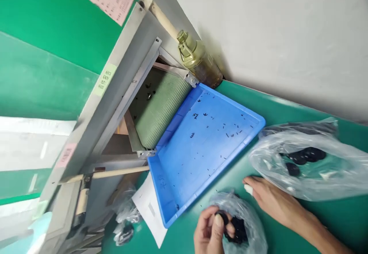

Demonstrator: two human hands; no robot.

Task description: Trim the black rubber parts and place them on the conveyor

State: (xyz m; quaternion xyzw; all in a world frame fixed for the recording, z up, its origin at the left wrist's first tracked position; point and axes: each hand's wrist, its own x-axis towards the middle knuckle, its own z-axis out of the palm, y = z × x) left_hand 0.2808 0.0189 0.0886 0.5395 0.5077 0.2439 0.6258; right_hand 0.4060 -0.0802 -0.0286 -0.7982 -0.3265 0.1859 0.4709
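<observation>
On the green bench top [347, 215]: two hands at work, one person's, no other hands in view.
Left hand [208, 233]: fingers curled, thumb and fingertips pinching a black rubber piece [222, 217] just above a small clear plastic bag [253, 223].
Right hand [273, 200]: open, fingers extended and close together, just beside a large clear plastic bag [310, 173]. A small white item [248, 189] sits at the fingertips; its kind cannot be determined.
Bag contents: more black pieces [238, 231] fill the small bag; round black parts [306, 155] lie inside the large one.
Tray: a blue plastic tray [232, 102], speckled with small black bits [205, 127], abuts a ribbed green conveyor belt [161, 108].
Paper: a white sheet [148, 208] lies partly under the tray's near edge.
Bench rear: an amber plastic bottle [198, 58] stands against a pale wall [273, 35].
</observation>
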